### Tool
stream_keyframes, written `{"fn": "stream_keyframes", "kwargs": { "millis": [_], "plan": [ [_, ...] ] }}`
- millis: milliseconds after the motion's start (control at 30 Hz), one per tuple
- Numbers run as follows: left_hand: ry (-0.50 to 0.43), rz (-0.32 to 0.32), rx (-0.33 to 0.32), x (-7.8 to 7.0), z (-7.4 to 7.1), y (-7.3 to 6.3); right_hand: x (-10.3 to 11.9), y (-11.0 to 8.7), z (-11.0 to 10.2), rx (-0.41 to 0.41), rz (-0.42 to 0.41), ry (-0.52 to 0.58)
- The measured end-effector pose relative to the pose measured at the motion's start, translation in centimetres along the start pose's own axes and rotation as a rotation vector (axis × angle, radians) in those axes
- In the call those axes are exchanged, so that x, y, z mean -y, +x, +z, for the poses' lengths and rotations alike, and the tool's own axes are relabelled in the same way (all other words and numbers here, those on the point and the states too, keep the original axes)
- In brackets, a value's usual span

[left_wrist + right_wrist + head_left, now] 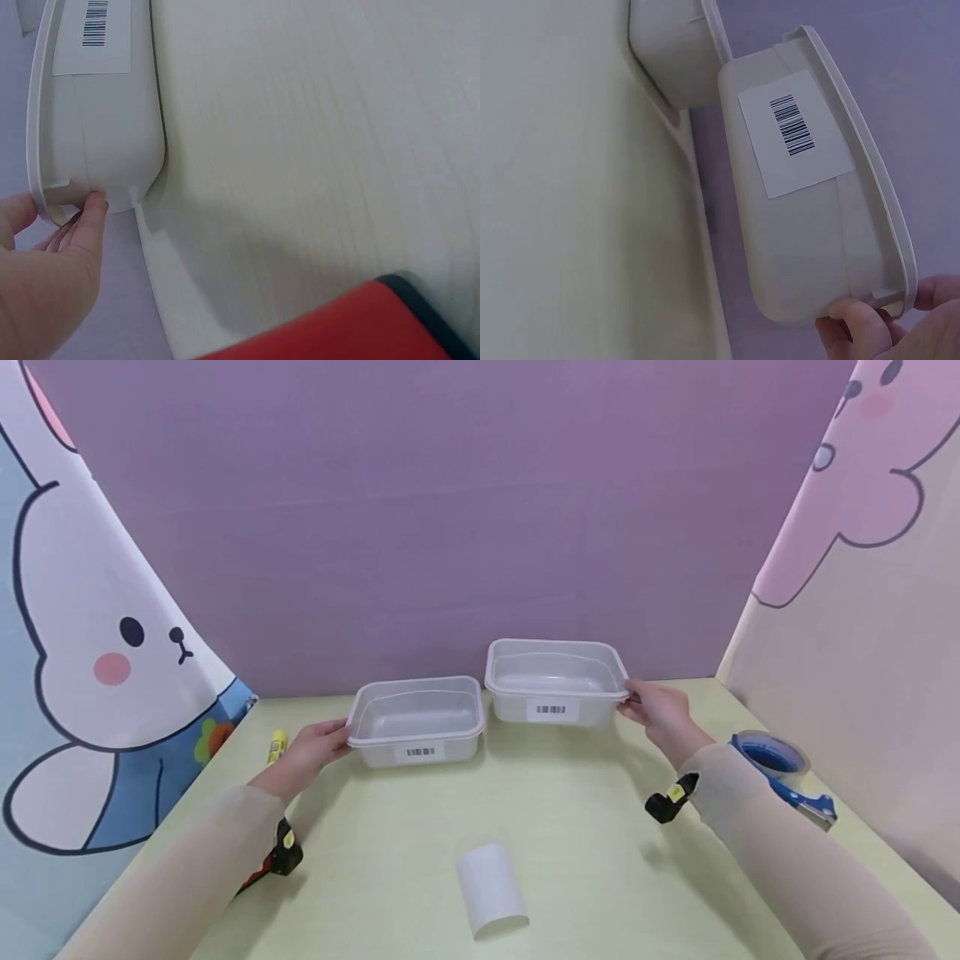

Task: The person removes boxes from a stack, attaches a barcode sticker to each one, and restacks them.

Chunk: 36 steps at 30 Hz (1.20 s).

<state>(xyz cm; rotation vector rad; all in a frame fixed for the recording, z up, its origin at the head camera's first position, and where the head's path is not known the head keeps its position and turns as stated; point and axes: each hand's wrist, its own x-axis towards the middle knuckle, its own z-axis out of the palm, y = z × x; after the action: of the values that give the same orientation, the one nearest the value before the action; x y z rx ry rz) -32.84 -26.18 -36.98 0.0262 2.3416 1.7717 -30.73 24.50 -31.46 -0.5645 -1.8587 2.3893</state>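
Two white plastic tubs with barcode labels are side by side at the back of the table. My left hand (318,749) pinches the left end of the rim of the left tub (420,714), thumb on top and fingers beneath, as the left wrist view shows. The right tub (555,681) hangs raised above the table, my right hand (660,710) gripping its right end by the rim. Its barcode label (795,135) faces the right wrist camera. Both tubs look empty inside.
A curled white paper sheet (492,889) lies at the table's front middle. To the right are a tape roll (772,756) and a blue-handled tool (806,799). A yellow glue stick (277,746) stands beyond my left forearm, near a red object (345,326). A purple backdrop (450,527) rises behind.
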Motion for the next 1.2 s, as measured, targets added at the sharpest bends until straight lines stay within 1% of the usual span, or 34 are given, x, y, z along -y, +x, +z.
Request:
{"fn": "stream_keyframes", "kwargs": {
  "millis": [167,300,400,500,667,800,933,1067,1200],
  "plan": [
    [-0.007,0.037,0.007,0.0,0.2,-0.2,0.6,-0.2,1.1,-0.006,0.003,0.049],
    [-0.01,0.036,0.005,-0.1,0.2,-0.4,0.9,-0.4,2.2,-0.018,-0.001,0.033],
    [-0.007,0.026,0.0,-0.2,0.2,-0.5,1.2,-0.6,3.1,0.001,0.004,0.038],
    [-0.009,0.02,-0.008,-0.1,0.3,-0.5,1.5,-0.8,3.9,0.022,0.014,0.066],
    [-0.011,0.03,-0.01,-0.2,0.4,-0.5,1.9,-1.2,5.6,0.039,0.014,0.098],
    [-0.001,0.016,-0.003,-0.3,0.3,-0.6,1.8,-1.3,7.1,0.041,0.01,0.115],
    [0.007,0.002,-0.001,-0.5,0.3,-0.6,1.5,-1.4,8.6,0.039,0.002,0.095],
    [0.006,0.003,-0.004,-0.4,0.3,-0.5,1.2,-1.5,10.2,0.04,-0.001,0.088],
    [0.0,0.005,-0.006,-0.3,0.3,-0.5,0.7,-1.7,11.7,0.043,0.014,0.085]
  ]
}}
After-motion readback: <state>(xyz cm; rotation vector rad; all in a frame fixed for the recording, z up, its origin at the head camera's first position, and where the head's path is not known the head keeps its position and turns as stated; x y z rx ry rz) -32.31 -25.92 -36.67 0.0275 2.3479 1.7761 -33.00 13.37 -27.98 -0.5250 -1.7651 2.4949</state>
